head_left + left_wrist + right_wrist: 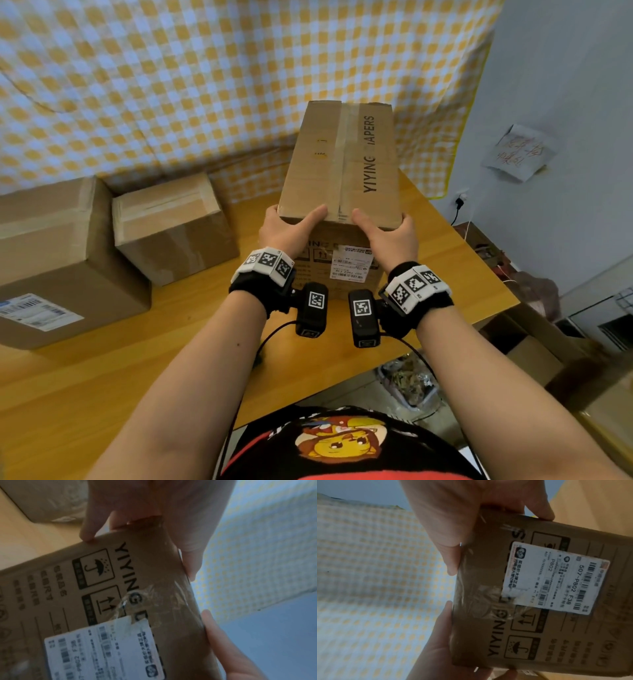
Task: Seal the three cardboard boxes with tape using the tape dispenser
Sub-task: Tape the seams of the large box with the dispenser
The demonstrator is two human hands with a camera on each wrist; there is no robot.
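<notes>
I hold the printed box (340, 161) by its near top edge, at twelve o'clock from my chest on the wooden table (102, 370). My left hand (286, 230) clamps the left corner, thumb on top and fingers down the side; my right hand (390, 236) mirrors it at the right corner. The cardboard looks stiff and matte, so the corners should give a firm hold, but the glossy tape strip (346, 150) along the top seam and crinkled over the front is probably slick, so I avoid it. I judge the box light enough to tip by one edge. Two smaller taped boxes (174, 226) sit at ten o'clock. No tape dispenser is in view.
</notes>
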